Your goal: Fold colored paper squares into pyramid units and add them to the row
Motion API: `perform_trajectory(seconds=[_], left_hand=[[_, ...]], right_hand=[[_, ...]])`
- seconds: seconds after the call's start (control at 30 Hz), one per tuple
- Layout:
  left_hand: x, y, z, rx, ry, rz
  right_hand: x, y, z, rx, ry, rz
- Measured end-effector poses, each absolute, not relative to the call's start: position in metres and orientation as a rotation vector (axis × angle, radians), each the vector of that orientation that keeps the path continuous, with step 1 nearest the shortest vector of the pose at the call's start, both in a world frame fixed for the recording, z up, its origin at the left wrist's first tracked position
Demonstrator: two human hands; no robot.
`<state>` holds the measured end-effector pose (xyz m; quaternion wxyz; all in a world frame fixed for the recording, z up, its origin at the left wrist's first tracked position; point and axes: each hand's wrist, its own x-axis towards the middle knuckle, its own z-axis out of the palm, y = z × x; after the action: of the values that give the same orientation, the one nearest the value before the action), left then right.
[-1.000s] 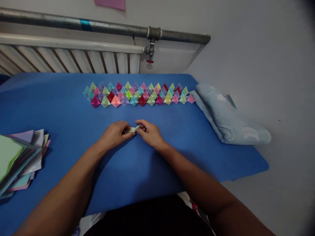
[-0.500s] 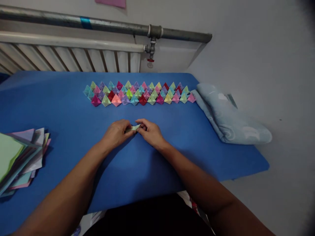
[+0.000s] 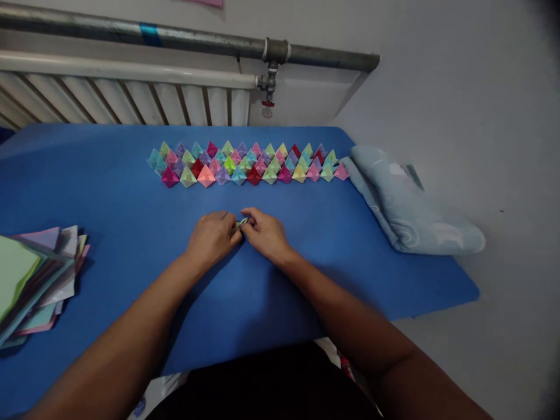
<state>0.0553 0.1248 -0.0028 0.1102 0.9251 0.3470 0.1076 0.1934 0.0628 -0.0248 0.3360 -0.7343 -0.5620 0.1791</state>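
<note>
A small pale green folded paper (image 3: pixel 241 223) is pinched between my two hands over the blue table (image 3: pixel 131 216). My left hand (image 3: pixel 213 236) grips its left side, with the fingers covering much of it. At its right end, my right hand (image 3: pixel 265 234) holds the paper between thumb and fingers. Beyond my hands, several folded paper pieces (image 3: pixel 238 177) in many colours stand in close rows.
A stack of coloured paper sheets (image 3: pixel 39 280) lies at the left. On the right rests a folded light blue cloth (image 3: pixel 411 204). Behind the table are a white radiator (image 3: pixel 166 73) and a metal pipe with a red-handled valve (image 3: pixel 268 103).
My left fingers have closed further over the green paper, and less of it shows. The two hands are slightly closer together.
</note>
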Motion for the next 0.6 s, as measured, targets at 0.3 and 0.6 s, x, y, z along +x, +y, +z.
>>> perform_trajectory(seconds=[0.3,0.6], left_hand=[[0.067,0.101,0.002,2.813,1.237,0.175],[0.069,0.093,0.006,2.781,1.305,0.203]], right_hand=[[0.193,0.069,-0.025,-1.977,-1.458,0.476],[0.188,0.066,-0.020,-1.946,-1.464,0.484]])
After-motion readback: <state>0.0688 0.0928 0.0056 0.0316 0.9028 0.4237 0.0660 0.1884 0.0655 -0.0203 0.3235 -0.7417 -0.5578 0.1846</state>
